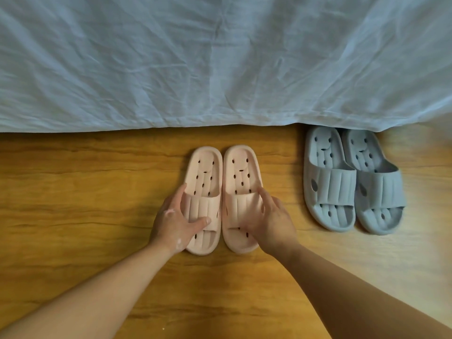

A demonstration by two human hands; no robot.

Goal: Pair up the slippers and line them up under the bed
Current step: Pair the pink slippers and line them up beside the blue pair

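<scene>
Two pink slippers lie side by side on the wooden floor, heels toward the bed. My left hand [175, 222] grips the strap of the left pink slipper [204, 177]. My right hand [270, 220] grips the strap of the right pink slipper [241, 172]. Their heels stop a little short of the bed's hanging sheet [220, 69]. To the right, a pair of grey-blue slippers [352, 182] stands together, heels just tucked under the sheet's edge.
The pale blue sheet fills the upper half of the view and hides whatever is under the bed. Bare wooden floor [85, 182] stretches left of the pink pair, and a gap of floor separates the two pairs.
</scene>
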